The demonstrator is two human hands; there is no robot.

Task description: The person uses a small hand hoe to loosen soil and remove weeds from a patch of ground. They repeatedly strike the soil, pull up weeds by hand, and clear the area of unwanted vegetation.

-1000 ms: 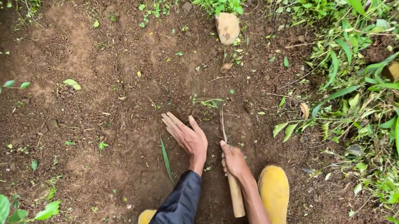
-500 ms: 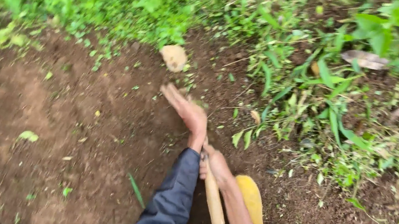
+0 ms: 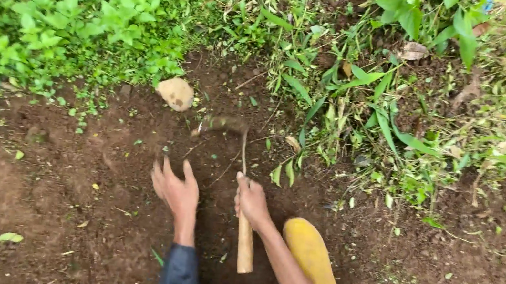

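One sickle [image 3: 241, 179] in right hand [image 3: 251, 202]; left hand [image 3: 175, 189] on soil [image 3: 63, 201].

Bare brown soil [image 3: 31, 197] w/ green weeds [image 3: 74, 14] round, prob. daylight.

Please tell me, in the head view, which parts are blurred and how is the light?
Head view: the curved blade of the hand tool is smeared by motion blur; the right hand, left hand, soil and yellow boot are fairly sharp. Light is soft and even, without hard shadows or glare.
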